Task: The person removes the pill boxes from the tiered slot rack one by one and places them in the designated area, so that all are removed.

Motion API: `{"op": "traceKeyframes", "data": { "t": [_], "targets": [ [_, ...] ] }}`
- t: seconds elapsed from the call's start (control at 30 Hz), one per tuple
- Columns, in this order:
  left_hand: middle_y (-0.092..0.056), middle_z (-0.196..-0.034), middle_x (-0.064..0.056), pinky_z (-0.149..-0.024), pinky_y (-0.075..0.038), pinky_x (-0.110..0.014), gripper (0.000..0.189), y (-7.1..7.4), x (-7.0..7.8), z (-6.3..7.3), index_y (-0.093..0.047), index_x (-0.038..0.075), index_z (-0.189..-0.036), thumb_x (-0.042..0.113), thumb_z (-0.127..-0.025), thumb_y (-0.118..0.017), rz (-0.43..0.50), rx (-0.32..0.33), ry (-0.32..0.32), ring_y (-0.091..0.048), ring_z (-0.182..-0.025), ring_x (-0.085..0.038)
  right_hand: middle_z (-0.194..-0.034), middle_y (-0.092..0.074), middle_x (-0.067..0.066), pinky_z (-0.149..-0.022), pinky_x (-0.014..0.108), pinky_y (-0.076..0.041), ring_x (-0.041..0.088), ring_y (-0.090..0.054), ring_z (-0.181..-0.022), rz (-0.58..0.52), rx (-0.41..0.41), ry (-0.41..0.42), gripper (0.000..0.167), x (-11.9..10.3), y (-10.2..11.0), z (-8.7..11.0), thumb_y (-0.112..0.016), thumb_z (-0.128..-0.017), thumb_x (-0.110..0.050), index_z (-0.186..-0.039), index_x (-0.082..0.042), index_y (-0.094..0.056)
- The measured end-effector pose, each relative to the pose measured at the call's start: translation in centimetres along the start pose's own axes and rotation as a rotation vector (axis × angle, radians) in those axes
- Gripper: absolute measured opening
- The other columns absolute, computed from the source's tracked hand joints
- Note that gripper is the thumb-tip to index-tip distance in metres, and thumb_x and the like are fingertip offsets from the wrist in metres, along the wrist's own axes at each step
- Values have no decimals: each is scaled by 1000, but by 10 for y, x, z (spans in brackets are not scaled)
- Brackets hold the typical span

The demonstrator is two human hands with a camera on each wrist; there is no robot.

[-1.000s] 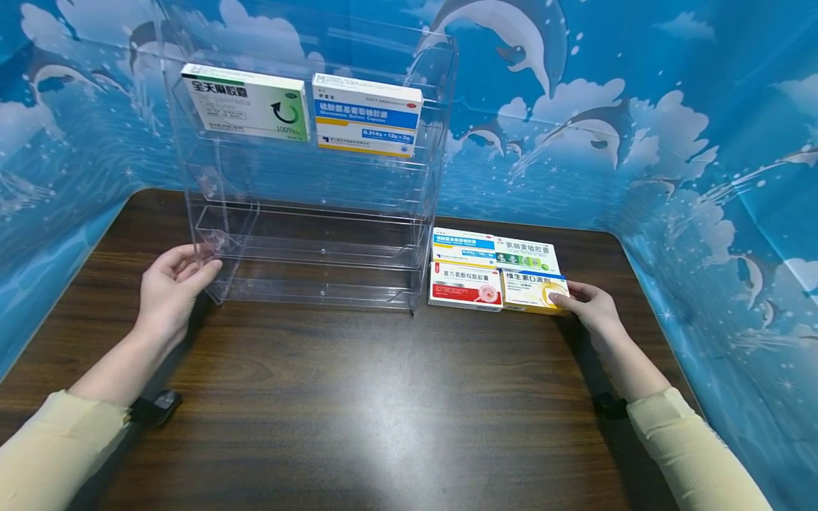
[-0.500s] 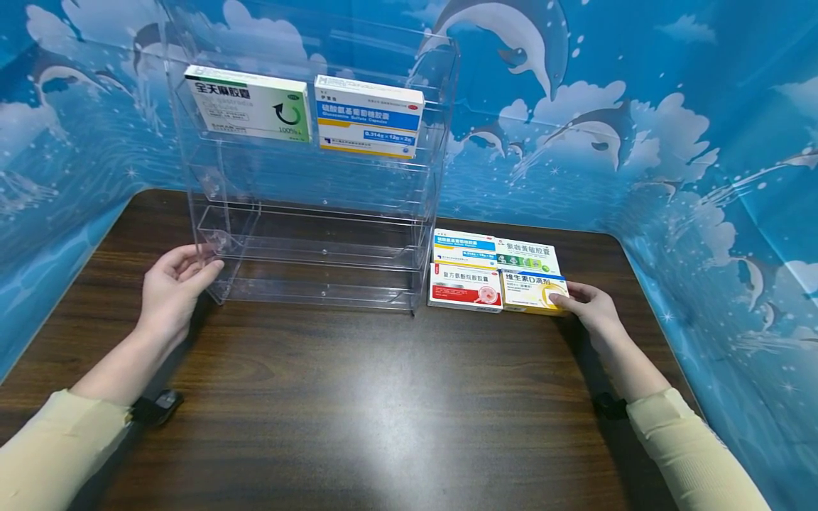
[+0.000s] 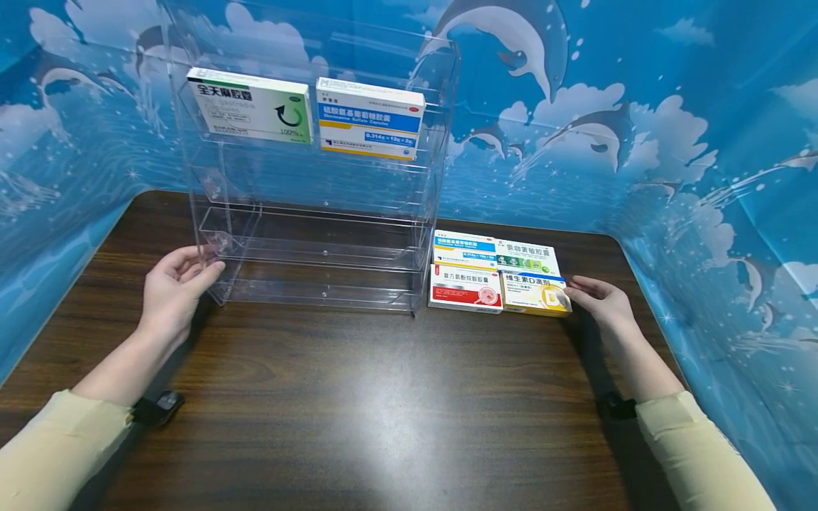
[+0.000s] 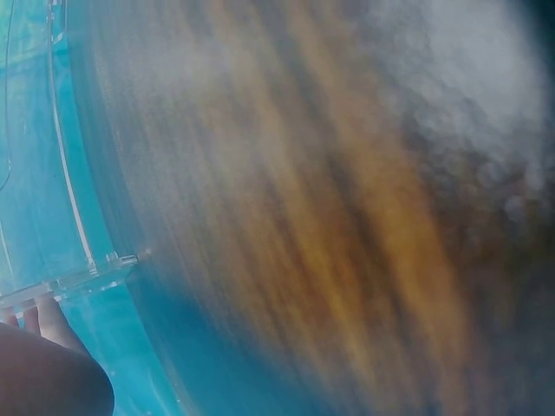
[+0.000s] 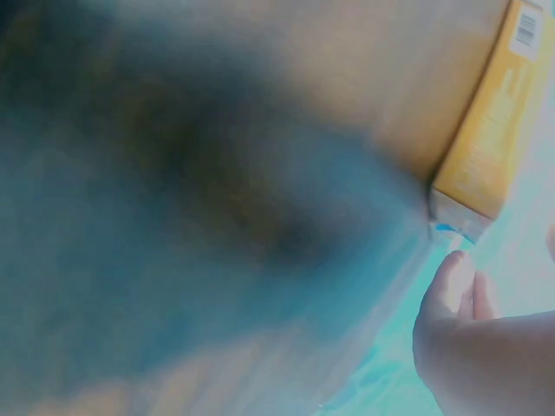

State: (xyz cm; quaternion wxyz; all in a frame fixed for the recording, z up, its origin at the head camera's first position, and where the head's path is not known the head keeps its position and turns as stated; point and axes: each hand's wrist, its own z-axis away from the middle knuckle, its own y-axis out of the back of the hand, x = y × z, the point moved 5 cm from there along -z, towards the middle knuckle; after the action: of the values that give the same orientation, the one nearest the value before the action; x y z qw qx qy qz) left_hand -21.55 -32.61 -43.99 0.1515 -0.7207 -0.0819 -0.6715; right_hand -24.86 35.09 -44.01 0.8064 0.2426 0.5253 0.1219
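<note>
My left hand (image 3: 169,292) grips the lower left side of a clear acrylic display rack (image 3: 322,254), thumb in front and fingers curled at the panel. In the left wrist view the fingers (image 4: 54,322) meet the rack's transparent edge. My right hand (image 3: 606,304) is beside a white-and-yellow medicine box (image 3: 527,292), thumb and fingers at its right end without pinching it. The right wrist view shows that box's yellow side (image 5: 486,130) just beyond the fingertips. Against it lie a red-and-white box (image 3: 465,287), a blue-and-white box (image 3: 464,250) and a green-and-white box (image 3: 527,257).
A green-and-white medicine box (image 3: 252,106) and a blue-and-white one (image 3: 371,119) stand on an upper tier of the rack. Dark wood tabletop (image 3: 307,397) extends in front. A blue dolphin-print cloth (image 3: 639,106) hangs behind and at the sides.
My right hand has let go of the white-and-yellow box and shifted slightly right. The box stays in its place. My left hand keeps its hold on the rack.
</note>
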Motion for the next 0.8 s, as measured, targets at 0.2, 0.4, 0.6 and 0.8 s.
{"op": "traceKeyframes", "data": {
  "t": [0.2,0.4,0.6,0.8],
  "targets": [
    [-71,-99,17,-77,-55,-1,30,0,0,0,-69,19,-103,-9,-95,-69,0,15,6,-69,-88,10,-161,-49,16,-129,49,-37,17,-56,-134,0,16,30,72,-17,9,4,-66,-105,-40,-163,-6,-39],
    [-72,-99,17,-78,-55,-1,30,0,0,0,-69,19,-102,-10,-95,-70,9,16,12,-69,-87,10,-148,-57,1,-126,42,-43,-13,-58,-106,5,-9,102,74,-41,11,11,-68,-104,-43,-162,-6,-41],
    [-71,-99,17,-78,-55,-1,29,0,0,0,-68,20,-103,-9,-95,-70,-4,12,9,-69,-88,10,-130,-60,-16,-121,29,-47,-12,-57,-109,14,-16,195,73,-67,6,20,-70,-103,-43,-159,-4,-45],
    [-71,-99,17,-78,-55,-1,30,0,0,0,-68,20,-103,-9,-95,-69,-18,11,-1,-68,-88,10,-120,-62,-21,-91,3,-51,-7,-60,-110,-39,-53,296,65,-94,-9,33,-72,-103,-35,-153,1,-50]
  ]
}}
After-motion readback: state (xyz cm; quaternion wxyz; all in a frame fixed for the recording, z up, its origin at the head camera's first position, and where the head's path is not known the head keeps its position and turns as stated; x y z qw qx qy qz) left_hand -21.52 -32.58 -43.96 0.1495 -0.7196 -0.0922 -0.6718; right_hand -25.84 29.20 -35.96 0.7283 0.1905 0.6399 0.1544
